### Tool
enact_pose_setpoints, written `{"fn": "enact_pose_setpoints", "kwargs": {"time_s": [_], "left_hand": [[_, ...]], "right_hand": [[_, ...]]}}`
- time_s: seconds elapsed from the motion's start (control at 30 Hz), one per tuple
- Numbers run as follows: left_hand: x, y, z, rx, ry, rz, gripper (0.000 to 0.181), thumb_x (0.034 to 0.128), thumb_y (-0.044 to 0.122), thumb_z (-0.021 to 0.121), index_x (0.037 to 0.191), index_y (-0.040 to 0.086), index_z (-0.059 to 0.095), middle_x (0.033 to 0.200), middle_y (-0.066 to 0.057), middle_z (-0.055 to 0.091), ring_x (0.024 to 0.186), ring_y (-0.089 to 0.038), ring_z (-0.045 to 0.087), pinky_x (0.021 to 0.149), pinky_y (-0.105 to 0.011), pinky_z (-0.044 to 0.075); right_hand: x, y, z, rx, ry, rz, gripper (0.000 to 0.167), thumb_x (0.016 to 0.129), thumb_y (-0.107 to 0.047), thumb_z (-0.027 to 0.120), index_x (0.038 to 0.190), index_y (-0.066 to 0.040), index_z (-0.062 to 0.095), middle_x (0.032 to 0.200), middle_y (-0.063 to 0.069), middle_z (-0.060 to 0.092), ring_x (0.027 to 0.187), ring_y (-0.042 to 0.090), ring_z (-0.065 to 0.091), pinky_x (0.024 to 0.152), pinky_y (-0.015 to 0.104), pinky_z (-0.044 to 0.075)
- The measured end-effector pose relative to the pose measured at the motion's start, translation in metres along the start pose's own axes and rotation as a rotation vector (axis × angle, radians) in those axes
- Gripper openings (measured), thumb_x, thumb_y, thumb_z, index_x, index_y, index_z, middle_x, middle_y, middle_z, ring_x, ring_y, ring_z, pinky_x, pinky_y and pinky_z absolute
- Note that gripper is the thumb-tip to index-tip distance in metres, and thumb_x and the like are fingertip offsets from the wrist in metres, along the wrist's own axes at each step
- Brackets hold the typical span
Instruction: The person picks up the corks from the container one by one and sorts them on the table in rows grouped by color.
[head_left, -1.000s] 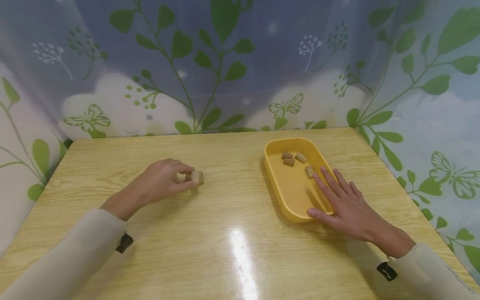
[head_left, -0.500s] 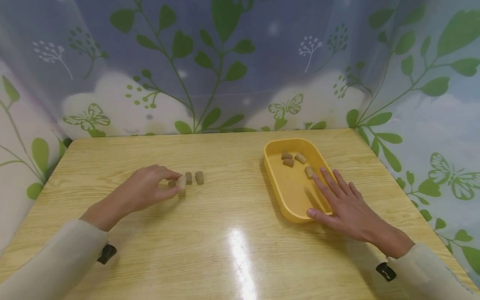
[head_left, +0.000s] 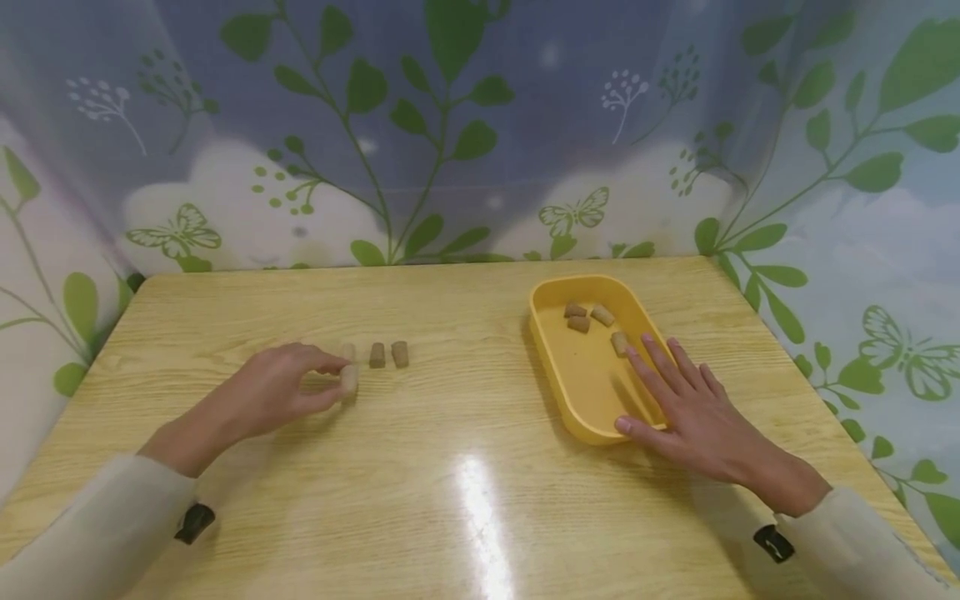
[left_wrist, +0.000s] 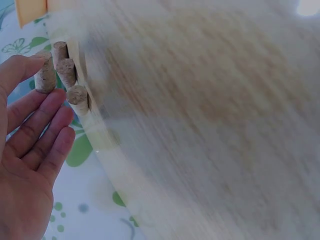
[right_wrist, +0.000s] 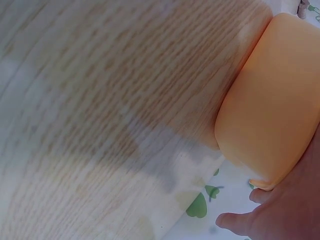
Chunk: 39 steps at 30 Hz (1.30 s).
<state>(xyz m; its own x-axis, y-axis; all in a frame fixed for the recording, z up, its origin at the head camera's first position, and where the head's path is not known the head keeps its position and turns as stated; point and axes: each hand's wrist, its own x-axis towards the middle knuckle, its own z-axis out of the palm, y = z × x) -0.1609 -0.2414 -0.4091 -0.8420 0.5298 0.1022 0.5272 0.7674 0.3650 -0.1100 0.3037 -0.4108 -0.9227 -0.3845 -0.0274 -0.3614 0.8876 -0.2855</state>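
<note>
My left hand (head_left: 273, 387) pinches a pale cork (left_wrist: 45, 76) between thumb and fingertips, close to the tabletop. Just beyond it, a light cork (head_left: 348, 351) stands partly hidden behind the hand. To its right are two browner corks, one at the middle of the row (head_left: 377, 355) and one at the right end (head_left: 400, 354), apart from each other. My right hand (head_left: 697, 417) rests with spread, straight fingers on the right rim of a yellow tray (head_left: 551, 371). Several corks, among them a pale one (head_left: 602, 315), lie inside the tray.
The wooden table (head_left: 450, 400) reaches back to a curtain (head_left: 465, 200) printed with leaves and butterflies, which also borders both sides. A bright light reflection lies on the table's front middle.
My left hand has moved left and slightly nearer, carrying the pinched cork away from the two brown corks, which now show fully. The right hand and tray stay in place.
</note>
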Motion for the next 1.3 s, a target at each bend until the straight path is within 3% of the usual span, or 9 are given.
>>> {"fn": "enact_pose_setpoints", "kwargs": {"time_s": [0.5, 1.03, 1.3], "left_hand": [[-0.011, -0.009, 0.01, 0.023, -0.04, -0.006, 0.037, 0.102, 0.031, 0.079, 0.129, 0.005, 0.079, 0.125, -0.016, 0.079, 0.116, -0.039, 0.074, 0.099, -0.061, 0.06], [-0.009, -0.01, 0.011, 0.046, -0.022, 0.035, 0.035, 0.1024, 0.028, 0.078, 0.129, 0.005, 0.079, 0.121, -0.012, 0.079, 0.11, -0.034, 0.075, 0.093, -0.056, 0.063], [-0.008, -0.009, 0.009, 0.044, -0.043, 0.021, 0.037, 0.1024, 0.029, 0.078, 0.13, 0.005, 0.078, 0.125, -0.014, 0.078, 0.114, -0.037, 0.074, 0.095, -0.058, 0.062]], "right_hand": [[-0.001, -0.002, -0.001, -0.003, 0.001, 0.004, 0.096, 0.106, -0.058, 0.063, 0.178, -0.023, 0.009, 0.185, 0.013, 0.002, 0.17, 0.044, -0.004, 0.121, 0.087, 0.014], [-0.001, 0.002, 0.001, -0.005, 0.004, -0.001, 0.096, 0.107, -0.057, 0.062, 0.178, -0.022, 0.007, 0.185, 0.014, 0.0, 0.17, 0.044, -0.007, 0.12, 0.088, 0.012], [-0.001, -0.001, -0.001, 0.004, 0.005, 0.0, 0.096, 0.106, -0.057, 0.063, 0.178, -0.024, 0.007, 0.185, 0.013, 0.001, 0.17, 0.043, -0.005, 0.121, 0.087, 0.013]]}}
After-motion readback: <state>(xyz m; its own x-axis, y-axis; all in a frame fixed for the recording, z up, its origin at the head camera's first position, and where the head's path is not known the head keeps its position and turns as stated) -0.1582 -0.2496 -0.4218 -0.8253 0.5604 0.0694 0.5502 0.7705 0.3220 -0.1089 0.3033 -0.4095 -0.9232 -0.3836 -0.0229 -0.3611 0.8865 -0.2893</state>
